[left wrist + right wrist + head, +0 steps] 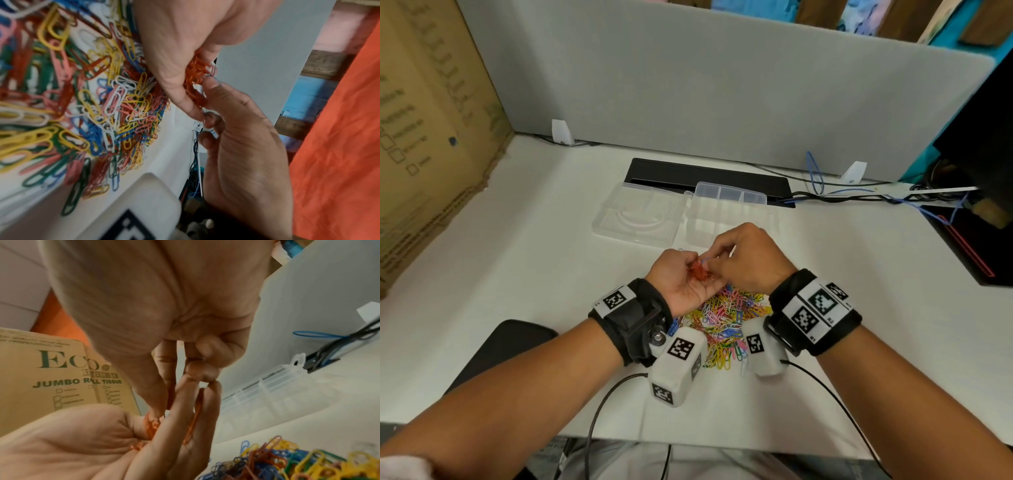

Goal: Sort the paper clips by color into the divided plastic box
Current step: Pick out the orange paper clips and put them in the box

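Bare white desk [524,260] lies open left of the paper-clip pile [726,322]. The cardboard box [431,137] walls the left edge; the grey partition [722,85] and cables [859,197] close the far side behind the divided plastic box [729,209].

hands [681,277]: 2 | divided plastic box [729,212]: 1, lid open | loose paper clip heap [726,322]: 1, too many to count | cardboard box [431,120]: 1 | wrist cameras [678,363]: 2

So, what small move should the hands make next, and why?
Probably carry the red clips to the divided box and drop them into one compartment. The left hand already cups a red bunch, the right hand pinches at it, and the compartments look empty.
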